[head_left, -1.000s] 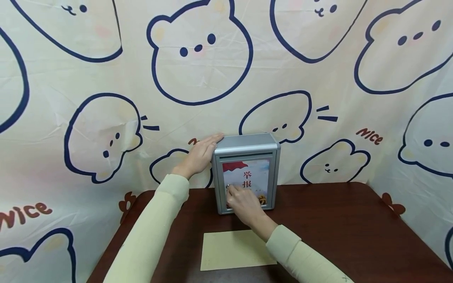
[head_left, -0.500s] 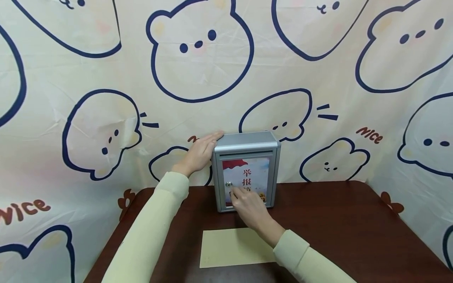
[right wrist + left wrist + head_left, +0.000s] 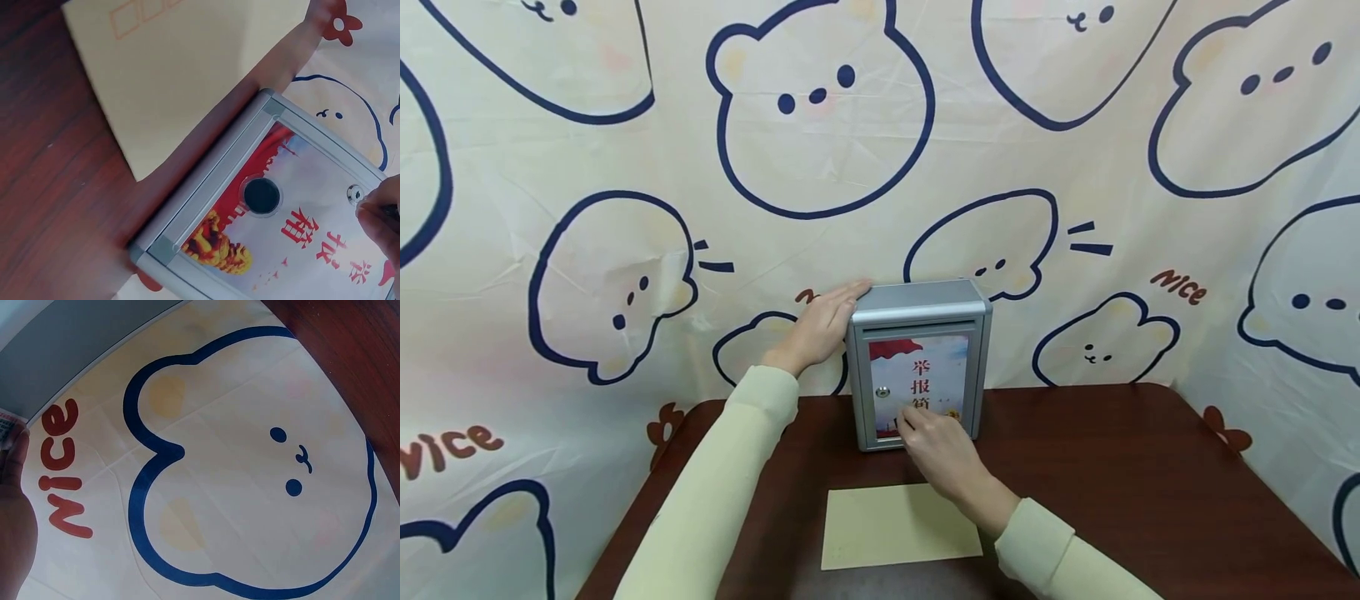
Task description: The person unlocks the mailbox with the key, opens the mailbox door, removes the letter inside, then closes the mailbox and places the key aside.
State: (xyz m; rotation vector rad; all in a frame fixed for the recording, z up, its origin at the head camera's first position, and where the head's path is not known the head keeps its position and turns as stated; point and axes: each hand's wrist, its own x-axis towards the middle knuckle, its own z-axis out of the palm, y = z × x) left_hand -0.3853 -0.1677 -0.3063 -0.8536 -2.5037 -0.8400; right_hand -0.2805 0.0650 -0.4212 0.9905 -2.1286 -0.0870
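A grey metal report box (image 3: pixel 925 294) stands upright on the table, with a slot near its top and a printed door. My left hand (image 3: pixel 820 329) rests with straight fingers on its top left corner; in the left wrist view the hand (image 3: pixel 15 537) shows only at the edge. My right hand (image 3: pixel 942 450) is in front of the lower door, fingers curled. In the right wrist view it pinches a small dark-headed key (image 3: pixel 391 211), mostly hidden by the fingers. Close to them is the round door lock (image 3: pixel 355 194), its keyhole uncovered.
A yellowish envelope (image 3: pixel 895 529) with printed red squares lies flat on the dark wooden table (image 3: pixel 1090 467) in front of the box. Behind the table hangs a cloth (image 3: pixel 820 167) with cartoon outlines. The door has a dark round window (image 3: pixel 261 196).
My right hand has drawn back from the lock, down and to the right, so the lock now shows in the head view. The left hand stays on the box.
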